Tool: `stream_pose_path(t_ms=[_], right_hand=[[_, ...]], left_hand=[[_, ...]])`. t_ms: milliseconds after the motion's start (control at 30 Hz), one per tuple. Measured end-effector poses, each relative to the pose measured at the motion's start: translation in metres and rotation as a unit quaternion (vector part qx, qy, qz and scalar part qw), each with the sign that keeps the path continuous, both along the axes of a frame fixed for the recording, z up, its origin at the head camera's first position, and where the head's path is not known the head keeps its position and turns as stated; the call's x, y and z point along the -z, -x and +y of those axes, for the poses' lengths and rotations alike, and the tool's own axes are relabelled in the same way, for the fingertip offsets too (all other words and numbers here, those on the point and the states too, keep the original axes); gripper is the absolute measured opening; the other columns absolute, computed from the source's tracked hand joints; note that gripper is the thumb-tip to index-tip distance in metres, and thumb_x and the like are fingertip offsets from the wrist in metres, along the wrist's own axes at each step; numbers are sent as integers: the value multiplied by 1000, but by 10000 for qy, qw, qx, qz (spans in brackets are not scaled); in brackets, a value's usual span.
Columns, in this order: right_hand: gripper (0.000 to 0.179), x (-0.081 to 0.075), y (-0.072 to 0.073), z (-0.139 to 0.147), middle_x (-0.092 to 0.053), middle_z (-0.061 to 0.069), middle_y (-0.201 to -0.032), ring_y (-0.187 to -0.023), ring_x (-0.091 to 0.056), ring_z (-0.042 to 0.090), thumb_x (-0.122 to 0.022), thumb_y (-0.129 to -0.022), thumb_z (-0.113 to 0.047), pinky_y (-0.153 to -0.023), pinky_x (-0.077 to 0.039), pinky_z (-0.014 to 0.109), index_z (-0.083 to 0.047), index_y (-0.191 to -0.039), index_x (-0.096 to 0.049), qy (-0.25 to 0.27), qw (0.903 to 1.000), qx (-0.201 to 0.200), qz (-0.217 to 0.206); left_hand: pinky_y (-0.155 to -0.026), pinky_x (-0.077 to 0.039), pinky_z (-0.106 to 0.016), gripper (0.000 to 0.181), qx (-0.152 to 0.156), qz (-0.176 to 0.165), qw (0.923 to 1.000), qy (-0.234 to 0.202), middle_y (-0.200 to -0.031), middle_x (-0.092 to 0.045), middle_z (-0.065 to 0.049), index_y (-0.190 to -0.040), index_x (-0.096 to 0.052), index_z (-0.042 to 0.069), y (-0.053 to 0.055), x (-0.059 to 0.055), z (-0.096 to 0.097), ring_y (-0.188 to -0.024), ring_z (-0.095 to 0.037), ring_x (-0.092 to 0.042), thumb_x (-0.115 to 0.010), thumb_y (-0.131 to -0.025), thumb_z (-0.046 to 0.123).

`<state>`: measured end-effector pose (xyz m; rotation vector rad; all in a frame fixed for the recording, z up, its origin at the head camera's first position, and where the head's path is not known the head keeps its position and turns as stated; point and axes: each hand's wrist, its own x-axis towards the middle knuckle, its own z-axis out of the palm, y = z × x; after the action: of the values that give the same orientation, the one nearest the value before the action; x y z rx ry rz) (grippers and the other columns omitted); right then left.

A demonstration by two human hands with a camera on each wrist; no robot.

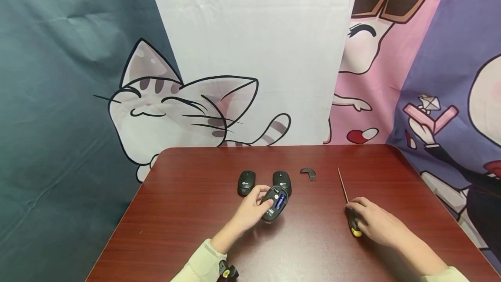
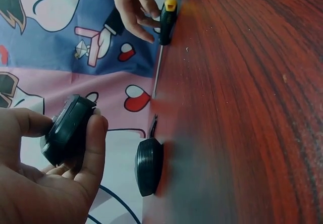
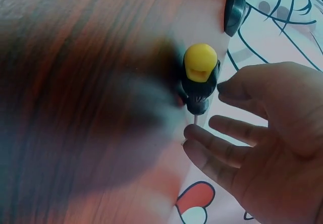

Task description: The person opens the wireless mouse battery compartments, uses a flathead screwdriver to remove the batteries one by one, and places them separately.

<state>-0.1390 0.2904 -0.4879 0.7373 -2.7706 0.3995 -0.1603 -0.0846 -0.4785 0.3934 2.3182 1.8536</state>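
Tabletop (image 1: 313,247) below, a mouse (image 1: 275,204) sits between left fingers (image 2: 95,143).

At your one table (image 1: 188,229), count three computer mice: a left mouse (image 1: 246,182), a right mouse (image 1: 282,179) and a nearer held mouse (image 1: 275,211). You also have one screwdriver (image 1: 352,223) at right, one curved black piece (image 1: 310,172) at the far side, and two hands: left hand (image 1: 250,208) and right hand (image 1: 377,223).

Black mouse (image 1: 275,204), black-and-yellow screwdriver (image 1: 352,221), reddish-brown wood-grained table (image 1: 180,229)
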Motion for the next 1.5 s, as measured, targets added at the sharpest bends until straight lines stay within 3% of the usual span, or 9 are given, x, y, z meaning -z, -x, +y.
stream_pose_path(t_ms=[167, 400, 633, 833, 967, 1100, 1200, 1367, 1500], right_hand=[[44, 7, 0, 3, -62, -1, -107, -89, -65, 16, -81, -70, 7, -69, -58, 33, -15, -107, -73, -64, 9980, -468, 418], [44, 13, 0, 2, -65, 5, -115, -95, -64, 25, -77, -70, 11, -74, -59, 39, -19, -103, -74, -236, 9962, -718, 426], [42, 15, 2, -4, -67, 2, -117, -96, -61, 22, -74, -74, 9, -67, -56, 29, -26, -98, -73, -235, 9951, -899, 342], [43, 14, 10, -5, -71, -2, -109, -93, -61, 19, -86, -65, 0, -71, -58, 32, -23, -99, -72, -239, 9850, -1355, 1042], [46, -4, 15, -3, -70, -2, -109, -98, -61, 18, -88, -66, -5, -84, -54, 26, -18, -107, -71, -20, 9851, -1134, 1292], [53, -30, 16, 3, -68, 4, -110, -103, -59, 20, -82, -67, 3, -104, -35, 7, -8, -116, -69, 798, 9840, -728, 1419], [56, -49, 11, 6, -68, 7, -109, -105, -56, 8, -81, -67, 8, -102, -25, -4, -8, -119, -67, 1378, 9801, -227, 1414], [53, -76, 2, 8, -72, -1, -109, -106, -51, -20, -85, -73, 3, -89, -31, -5, -14, -120, -69, 2101, 9667, 569, 1345], [46, -95, -7, 6, -73, -13, -111, -107, -59, -15, -78, -82, 7, -90, -41, -2, -8, -124, -66, 3156, 9420, 617, 964]], left_hand=[[-76, -62, -25, 39, -21, 23, 10000, 63, -121, -68, -17, -131, -54, 2, -2, 1, -1, -102, -22, -69, -65, -98, 16], [-77, -62, -26, 37, 34, 47, 10000, 34, -120, -69, -17, -130, -56, 2, -3, 3, 0, -103, -23, -69, -66, -97, 16], [-83, -59, -25, 37, 65, 106, 9997, 208, -121, -69, -14, -132, -57, 4, -5, 2, 0, -106, -23, -69, -66, -98, 18], [-65, -65, -43, 39, 178, -49, 9998, 46, -127, -66, -14, -138, -58, 13, -6, -3, -1, -90, -17, -68, -62, -102, 25], [-68, -64, -53, 39, 253, 62, 9995, 170, -127, -67, -13, -139, -58, 16, -2, -8, -2, -84, -18, -69, -60, -103, 30], [-78, -63, -35, 38, 204, 255, 9987, 401, -123, -69, -11, -134, -60, 12, -1, -13, -2, -95, -19, -70, -61, -102, 32], [-75, -60, -26, 37, 232, 228, 9989, 328, -119, -71, -12, -129, -60, 7, 0, -13, -2, -92, -17, -71, -61, -102, 32], [-69, -62, -25, 36, 341, 33, 9993, 129, -115, -71, -13, -128, -59, 5, -2, -10, -2, -78, -14, -73, -61, -102, 30], [-68, -63, -26, 36, 376, -3, 9993, 72, -114, -71, -13, -129, -58, 4, -3, -10, -2, -76, -15, -73, -61, -102, 29]])
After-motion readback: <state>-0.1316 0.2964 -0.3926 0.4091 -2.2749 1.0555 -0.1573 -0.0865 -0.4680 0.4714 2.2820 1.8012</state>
